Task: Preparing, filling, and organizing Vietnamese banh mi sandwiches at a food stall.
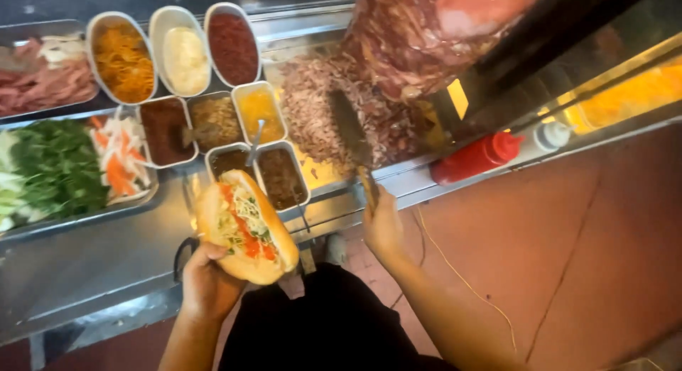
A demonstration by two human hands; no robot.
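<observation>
My left hand (207,282) holds an open bread roll (246,225) filled with shredded carrot, pale strips and greens, just in front of the steel counter. My right hand (382,225) grips the wooden handle of a long knife (352,138). Its blade lies against the pile of shaved meat (320,108) under the tall meat spit (419,41).
Several steel tubs of sauces and fillings (213,119) sit on the counter, with a tray of greens and pickled carrot (71,168) and a tray of sliced meat (42,76) at left. A red squeeze bottle (476,156) and a white one (547,137) lie right of the spit.
</observation>
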